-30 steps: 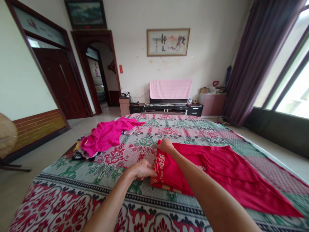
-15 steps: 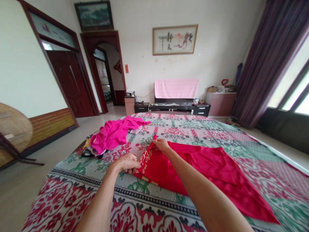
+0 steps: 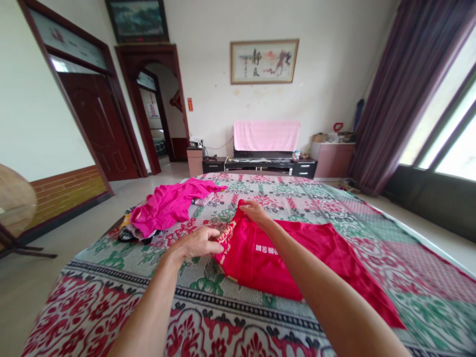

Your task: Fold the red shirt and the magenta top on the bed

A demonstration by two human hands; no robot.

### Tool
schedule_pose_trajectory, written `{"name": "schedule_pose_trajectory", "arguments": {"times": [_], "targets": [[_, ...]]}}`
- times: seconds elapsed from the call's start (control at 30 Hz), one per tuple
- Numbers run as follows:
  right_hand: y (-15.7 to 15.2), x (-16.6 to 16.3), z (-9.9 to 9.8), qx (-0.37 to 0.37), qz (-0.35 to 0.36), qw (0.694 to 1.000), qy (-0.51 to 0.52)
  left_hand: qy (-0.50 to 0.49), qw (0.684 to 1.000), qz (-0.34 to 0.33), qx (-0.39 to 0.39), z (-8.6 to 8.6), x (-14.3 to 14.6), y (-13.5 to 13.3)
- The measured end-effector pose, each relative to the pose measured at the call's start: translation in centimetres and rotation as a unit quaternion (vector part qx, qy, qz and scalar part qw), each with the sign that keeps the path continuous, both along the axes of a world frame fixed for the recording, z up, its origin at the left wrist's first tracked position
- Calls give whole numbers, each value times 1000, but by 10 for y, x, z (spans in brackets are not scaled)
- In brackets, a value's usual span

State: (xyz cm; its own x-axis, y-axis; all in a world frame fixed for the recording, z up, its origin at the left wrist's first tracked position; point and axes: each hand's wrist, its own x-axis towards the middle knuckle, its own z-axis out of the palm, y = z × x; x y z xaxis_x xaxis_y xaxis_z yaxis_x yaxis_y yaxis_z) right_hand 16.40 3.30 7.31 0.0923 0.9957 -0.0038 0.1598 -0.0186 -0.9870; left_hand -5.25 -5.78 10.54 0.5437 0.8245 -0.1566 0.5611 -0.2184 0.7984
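Note:
A red garment [image 3: 297, 258] with white lettering lies spread on the patterned bedspread [image 3: 230, 307] in front of me. My left hand [image 3: 199, 243] pinches its near left edge, where a gold-printed hem is turned up. My right hand [image 3: 255, 212] grips the far left corner of the same garment, fingers closed on the cloth. Both forearms reach in from the bottom of the view.
A pile of magenta clothes [image 3: 167, 206] lies at the bed's far left edge. Beyond the bed stand a low black TV cabinet [image 3: 260, 166] with a pink cloth over the screen, dark doors at left, and purple curtains [image 3: 394, 94] by the window at right.
The garment's left part has been folded over toward the right, so white lettering now shows on top. Both hands moved slightly away from me with the edge.

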Motion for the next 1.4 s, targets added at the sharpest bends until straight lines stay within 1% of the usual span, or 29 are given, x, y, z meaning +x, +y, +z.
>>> {"name": "schedule_pose_trajectory", "arguments": {"times": [0.07, 0.13, 0.2, 0.3, 0.4, 0.5, 0.6, 0.67, 0.73, 0.83, 0.87, 0.9, 0.93, 1.03, 1.07, 1.13, 1.2, 1.27, 1.33, 1.4], "targets": [[-9, 20, 8, 4, 3, 1000, 19, -44, 999, -14, -17, 5, 16, -7], [-19, 43, 12, 10, 6, 999, 41, -86, 995, -21, -46, 8, 36, -14], [-28, 65, 11, 20, 13, 997, 76, -122, 989, -33, -71, 9, 57, -20], [-40, 94, 4, 31, 15, 990, 134, -150, 984, -66, -76, 3, 87, -24], [-50, 114, -5, 19, -10, 988, 150, -146, 984, -91, -52, -9, 112, -25], [-56, 126, -16, 3, -57, 991, 120, -106, 991, -85, -12, -27, 132, -24], [-59, 132, -28, -6, -96, 991, 89, -54, 995, -75, 22, -46, 145, -26], [-60, 135, -36, -8, -111, 991, 70, -36, 996, -70, 29, -56, 151, -29], [-61, 138, -42, -6, -117, 992, 47, -39, 996, -74, 20, -60, 154, -33], [-60, 141, -50, 12, -111, 994, 3, -77, 993, -93, -14, -54, 153, -35], [-59, 142, -52, 18, -109, 994, -12, -97, 991, -86, -14, -50, 150, -34], [-58, 143, -54, 24, -109, 993, -27, -114, 991, -66, -2, -47, 147, -31], [-57, 145, -55, 28, -110, 993, -41, -126, 991, -31, 20, -44, 143, -27], [-53, 149, -59, 34, -119, 990, -73, -112, 984, 102, 89, -44, 128, -11], [-53, 150, -60, 35, -122, 989, -81, -98, 982, 131, 98, -47, 124, -6], [-52, 151, -61, 37, -126, 987, -96, -77, 978, 156, 112, -52, 118, 0], [-53, 151, -62, 39, -126, 986, -106, -60, 977, 152, 138, -57, 119, -1], [-54, 151, -62, 45, -122, 984, -126, -42, 973, 131, 184, -59, 125, -7], [-54, 151, -63, 52, -119, 980, -152, -19, 967, 88, 237, -60, 133, -17], [-54, 153, -65, 56, -120, 976, -175, 12, 958, 25, 286, -61, 141, -26]]}}
